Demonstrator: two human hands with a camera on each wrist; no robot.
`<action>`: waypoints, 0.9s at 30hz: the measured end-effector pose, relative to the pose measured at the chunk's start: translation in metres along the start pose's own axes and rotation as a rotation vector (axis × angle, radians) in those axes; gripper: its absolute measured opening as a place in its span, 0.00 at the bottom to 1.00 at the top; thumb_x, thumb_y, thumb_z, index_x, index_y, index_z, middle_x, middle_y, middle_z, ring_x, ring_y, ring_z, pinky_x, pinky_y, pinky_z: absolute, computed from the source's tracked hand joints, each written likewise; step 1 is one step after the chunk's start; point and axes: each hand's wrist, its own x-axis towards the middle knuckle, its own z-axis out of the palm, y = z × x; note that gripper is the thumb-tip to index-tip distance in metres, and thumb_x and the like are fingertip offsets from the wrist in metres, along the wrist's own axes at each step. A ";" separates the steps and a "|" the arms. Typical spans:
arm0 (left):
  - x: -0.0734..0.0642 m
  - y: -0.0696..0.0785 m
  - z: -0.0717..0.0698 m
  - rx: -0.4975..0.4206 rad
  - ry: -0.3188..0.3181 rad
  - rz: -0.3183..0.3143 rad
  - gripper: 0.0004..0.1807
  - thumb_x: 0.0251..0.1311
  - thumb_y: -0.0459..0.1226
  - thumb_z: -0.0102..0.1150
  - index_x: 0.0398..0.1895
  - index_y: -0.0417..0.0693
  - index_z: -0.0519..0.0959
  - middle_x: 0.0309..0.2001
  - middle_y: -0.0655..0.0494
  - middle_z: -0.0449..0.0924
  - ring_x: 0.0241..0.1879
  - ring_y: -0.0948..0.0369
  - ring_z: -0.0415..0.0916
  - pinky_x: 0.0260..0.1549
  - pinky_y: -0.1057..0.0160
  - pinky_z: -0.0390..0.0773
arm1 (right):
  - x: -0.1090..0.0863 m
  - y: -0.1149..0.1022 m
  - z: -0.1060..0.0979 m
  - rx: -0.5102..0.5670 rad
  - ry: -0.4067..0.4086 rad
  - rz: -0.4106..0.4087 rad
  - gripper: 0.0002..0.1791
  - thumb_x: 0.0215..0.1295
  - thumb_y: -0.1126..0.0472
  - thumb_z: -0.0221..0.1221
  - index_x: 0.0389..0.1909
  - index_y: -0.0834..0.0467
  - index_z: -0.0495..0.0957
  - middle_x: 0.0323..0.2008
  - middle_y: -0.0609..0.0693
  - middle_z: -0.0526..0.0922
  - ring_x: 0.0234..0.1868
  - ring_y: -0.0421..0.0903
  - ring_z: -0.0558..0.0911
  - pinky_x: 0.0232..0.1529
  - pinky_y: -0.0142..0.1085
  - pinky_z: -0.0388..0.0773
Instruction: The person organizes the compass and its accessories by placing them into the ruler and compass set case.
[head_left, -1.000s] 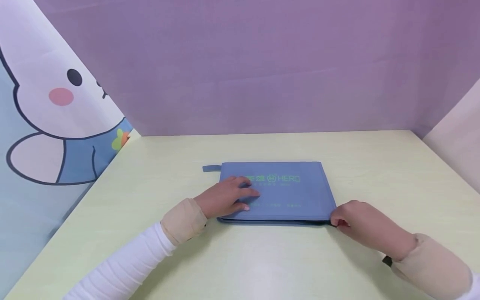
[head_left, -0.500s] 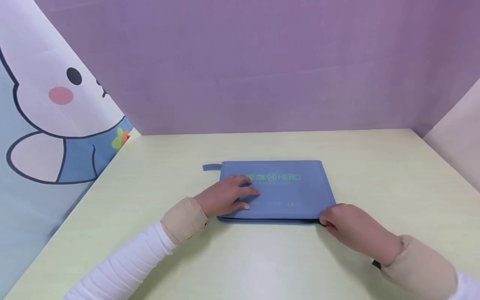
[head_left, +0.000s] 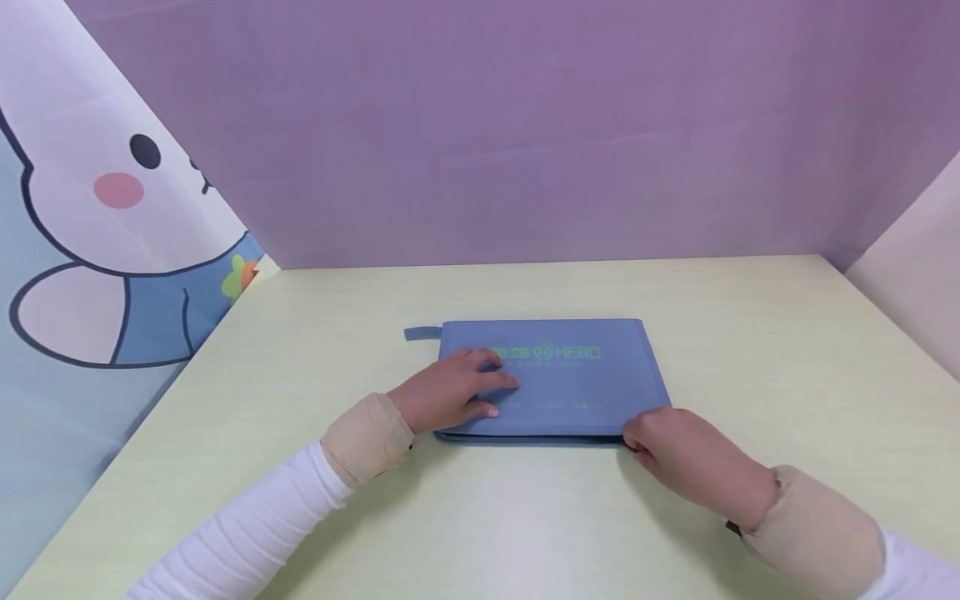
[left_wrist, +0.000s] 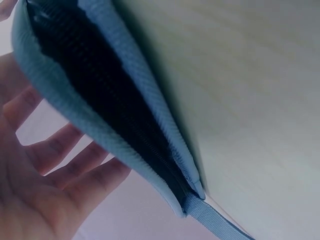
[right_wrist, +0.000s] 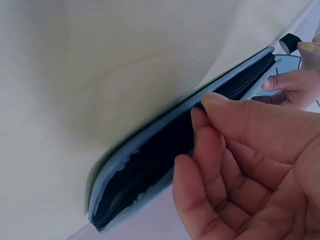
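Note:
A blue zippered pouch [head_left: 581,387] with green lettering that includes "HERO" lies flat on the table. My left hand [head_left: 453,392] rests on its left part with spread fingers. In the left wrist view the pouch's side edge [left_wrist: 135,85] shows a dark gap with zipper teeth, beside the hand [left_wrist: 50,175]. At the front edge, near the right corner, my right hand [head_left: 678,450] pinches the zipper pull. The pull is mostly hidden between thumb and forefinger of the right hand [right_wrist: 250,160] in the right wrist view, with the other fingers curled.
A pale wood-look table [head_left: 525,525] carries the pouch. A blue fabric loop [head_left: 423,333] sticks out from its back left corner. Purple cloth [head_left: 525,133] stands behind the table, and a cartoon-printed cloth [head_left: 97,250] hangs on the left.
The right hand has slid left along the pouch's front edge from its right corner, still pinching the zipper pull. The left hand and the pouch have stayed in place.

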 end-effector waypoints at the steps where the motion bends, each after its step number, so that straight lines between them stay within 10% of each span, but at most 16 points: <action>1: 0.000 0.000 0.000 0.000 0.001 0.000 0.21 0.60 0.43 0.60 0.57 0.52 0.76 0.57 0.43 0.72 0.56 0.47 0.69 0.54 0.53 0.72 | 0.000 0.000 0.000 0.001 0.001 0.001 0.25 0.48 0.75 0.62 0.11 0.50 0.59 0.12 0.40 0.55 0.19 0.36 0.56 0.21 0.27 0.58; 27: 0.000 0.001 -0.001 -0.010 0.020 0.005 0.20 0.59 0.42 0.62 0.56 0.51 0.77 0.55 0.43 0.73 0.55 0.47 0.70 0.54 0.52 0.72 | 0.012 -0.018 0.005 0.070 0.009 0.018 0.23 0.50 0.74 0.63 0.11 0.51 0.62 0.13 0.40 0.60 0.19 0.36 0.58 0.20 0.27 0.59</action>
